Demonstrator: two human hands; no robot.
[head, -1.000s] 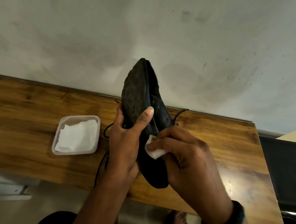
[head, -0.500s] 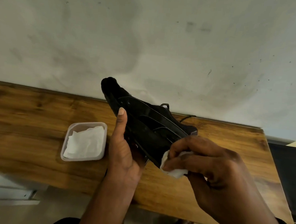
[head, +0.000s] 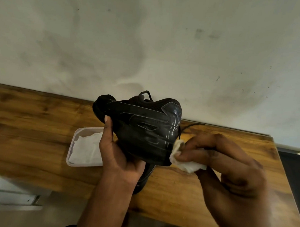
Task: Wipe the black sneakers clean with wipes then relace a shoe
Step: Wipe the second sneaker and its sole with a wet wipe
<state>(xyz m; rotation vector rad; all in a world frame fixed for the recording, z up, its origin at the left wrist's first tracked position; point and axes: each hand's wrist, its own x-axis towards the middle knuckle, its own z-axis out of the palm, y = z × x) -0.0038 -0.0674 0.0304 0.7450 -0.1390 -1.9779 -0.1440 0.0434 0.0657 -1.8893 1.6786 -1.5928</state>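
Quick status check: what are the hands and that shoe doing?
Left hand gripping black sneaker above table. Right hand pressing wipe against heel. Nothing blocking.

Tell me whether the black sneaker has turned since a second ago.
Yes. The black sneaker has rotated: its sole faced the camera with the toe up along the grey wall; now its side faces us, lying lengthwise above the wooden table.
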